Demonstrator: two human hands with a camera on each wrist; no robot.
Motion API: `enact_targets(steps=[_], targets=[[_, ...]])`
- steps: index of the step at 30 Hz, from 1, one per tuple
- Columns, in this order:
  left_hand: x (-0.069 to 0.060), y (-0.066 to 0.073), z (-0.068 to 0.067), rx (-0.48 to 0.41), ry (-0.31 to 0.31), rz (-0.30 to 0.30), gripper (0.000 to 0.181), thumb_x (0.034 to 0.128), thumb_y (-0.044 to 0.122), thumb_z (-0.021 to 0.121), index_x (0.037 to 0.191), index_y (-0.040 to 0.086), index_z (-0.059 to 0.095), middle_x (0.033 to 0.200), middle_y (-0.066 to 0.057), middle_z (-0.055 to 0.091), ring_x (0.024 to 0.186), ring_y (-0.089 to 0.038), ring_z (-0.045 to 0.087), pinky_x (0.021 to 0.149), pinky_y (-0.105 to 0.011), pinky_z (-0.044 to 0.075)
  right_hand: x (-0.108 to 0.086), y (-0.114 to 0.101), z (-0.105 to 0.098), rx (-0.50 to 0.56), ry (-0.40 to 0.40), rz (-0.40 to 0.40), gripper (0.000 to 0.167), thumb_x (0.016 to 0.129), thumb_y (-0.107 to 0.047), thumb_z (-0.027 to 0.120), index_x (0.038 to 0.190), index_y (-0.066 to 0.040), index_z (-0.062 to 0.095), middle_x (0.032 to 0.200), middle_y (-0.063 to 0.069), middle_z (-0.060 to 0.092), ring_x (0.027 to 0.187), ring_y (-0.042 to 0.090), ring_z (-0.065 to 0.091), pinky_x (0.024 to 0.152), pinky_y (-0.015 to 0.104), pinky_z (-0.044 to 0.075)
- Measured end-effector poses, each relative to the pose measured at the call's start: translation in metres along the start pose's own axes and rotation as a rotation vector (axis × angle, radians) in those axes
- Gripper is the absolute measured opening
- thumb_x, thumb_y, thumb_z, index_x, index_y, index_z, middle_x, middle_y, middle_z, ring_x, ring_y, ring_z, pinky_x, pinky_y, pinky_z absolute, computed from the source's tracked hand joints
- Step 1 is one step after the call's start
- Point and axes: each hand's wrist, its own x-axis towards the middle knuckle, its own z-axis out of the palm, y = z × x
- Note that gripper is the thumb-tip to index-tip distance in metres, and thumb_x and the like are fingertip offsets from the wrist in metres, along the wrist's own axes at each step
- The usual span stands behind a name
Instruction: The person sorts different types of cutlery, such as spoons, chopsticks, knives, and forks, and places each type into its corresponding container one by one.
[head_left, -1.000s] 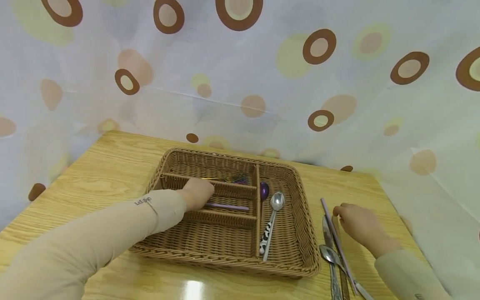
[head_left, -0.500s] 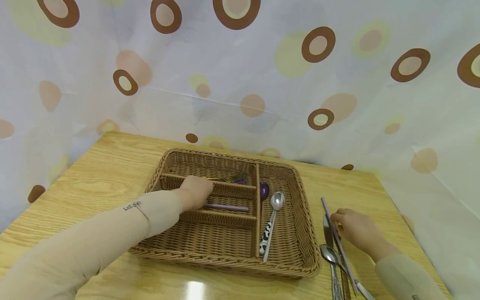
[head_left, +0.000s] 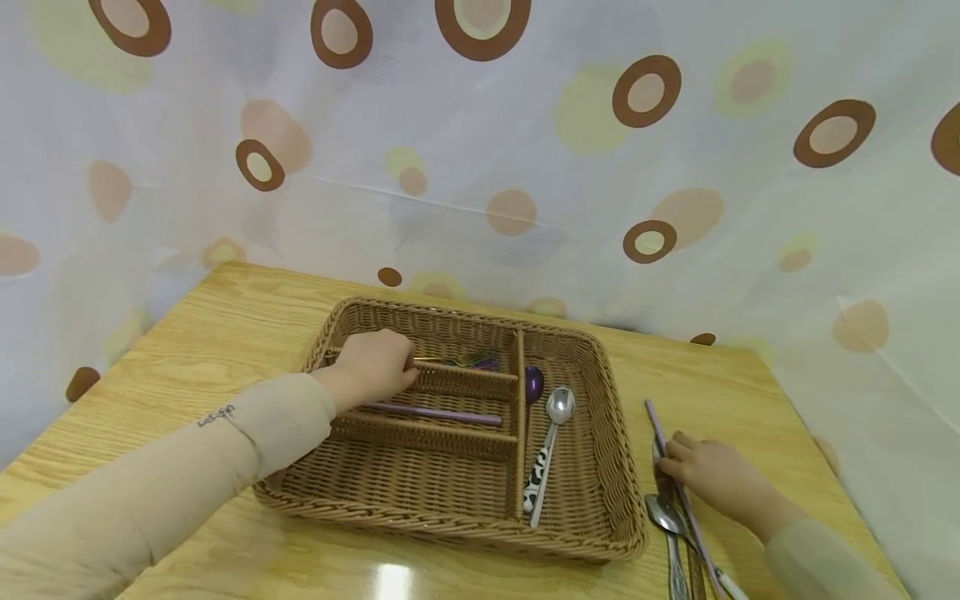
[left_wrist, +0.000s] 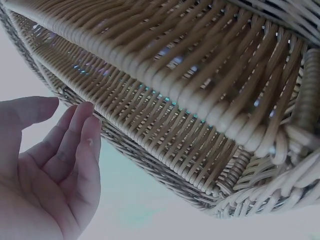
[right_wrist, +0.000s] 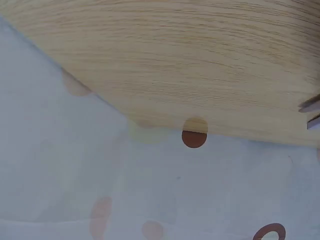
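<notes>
Table, left side: the wooden table (head_left: 225, 317) shows its grain, with a spotted cloth (head_left: 465, 192) behind it.
Left hand: the left hand (head_left: 375, 365) is above the left part of the wicker basket (head_left: 450, 526); in its wrist view the fingers are softly bent, with a gap to the thumb, and hold nothing.
Basket, middle row: one lilac stick (head_left: 450, 415) lies along this compartment, in front of the hand.
Basket, back row: thin gold and purple cutlery (head_left: 480, 363) lies there, partly hidden.
Basket, right compartment: a purple spoon (head_left: 534, 383) is beside a silver spoon (head_left: 560, 404); below them lies a cow-patterned handle (head_left: 536, 479).
Table, right of basket: a loose spoon (head_left: 663, 512) and a longer lilac stick (head_left: 654, 419) lie close together.
Right hand: the right hand (head_left: 712, 471) has its fingertips at this longer stick; if they pinch it, I cannot tell.
</notes>
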Motion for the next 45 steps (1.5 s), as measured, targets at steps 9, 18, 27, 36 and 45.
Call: enact_targets(steps=[9, 18, 27, 36, 45], targets=[[-0.009, 0.005, -0.001, -0.018, 0.023, 0.026, 0.038, 0.0917, 0.023, 0.059, 0.057, 0.017, 0.045, 0.05, 0.005, 0.038, 0.044, -0.008, 0.036, 0.042, -0.023, 0.03, -0.023, 0.009, 0.01, -0.119, 0.133, -0.168, 0.078, 0.099, -0.012, -0.009, 0.088, -0.01, 0.068, 0.085, 0.002, 0.061, 0.071, 0.014, 0.053, 0.052, 0.021, 0.043], [-0.007, 0.003, -0.002, -0.032, 0.017, 0.009, 0.04, 0.0921, 0.023, 0.058, 0.055, 0.018, 0.043, 0.049, 0.005, 0.037, 0.043, -0.008, 0.034, 0.042, -0.023, 0.028, -0.021, 0.01, -0.002, -0.137, 0.136, -0.161, 0.058, 0.101, -0.007, 0.012, 0.095, -0.006, 0.069, 0.097, 0.006, 0.066, 0.075, 0.016, 0.057, 0.056, 0.025, 0.049], [-0.007, 0.006, -0.002, -0.029, 0.014, 0.013, 0.036, 0.0922, 0.022, 0.057, 0.058, 0.017, 0.048, 0.051, 0.004, 0.043, 0.045, -0.009, 0.038, 0.044, -0.024, 0.03, -0.014, 0.007, -0.02, -0.147, 0.092, -0.154, 0.054, 0.045, -0.004, 0.081, 0.097, -0.006, 0.068, 0.1, 0.008, 0.067, 0.074, 0.017, 0.059, 0.058, 0.026, 0.05], [-0.011, 0.008, -0.006, -0.04, 0.021, 0.023, 0.043, 0.0915, 0.021, 0.057, 0.052, 0.019, 0.04, 0.047, 0.006, 0.035, 0.042, -0.007, 0.033, 0.042, -0.022, 0.026, -0.008, 0.004, -0.034, -0.159, 0.132, -0.149, 0.016, 0.086, -0.003, 0.056, 0.097, -0.006, 0.067, 0.097, 0.007, 0.067, 0.073, 0.017, 0.059, 0.059, 0.026, 0.051], [-0.009, 0.008, -0.004, -0.039, 0.017, 0.016, 0.042, 0.0922, 0.022, 0.057, 0.054, 0.019, 0.04, 0.048, 0.006, 0.035, 0.043, -0.008, 0.033, 0.042, -0.022, 0.026, 0.008, -0.004, -0.051, -0.12, 0.232, -0.159, 0.068, 0.102, -0.013, 0.0, 0.095, -0.008, 0.067, 0.09, 0.004, 0.063, 0.077, 0.015, 0.059, 0.059, 0.025, 0.05]])
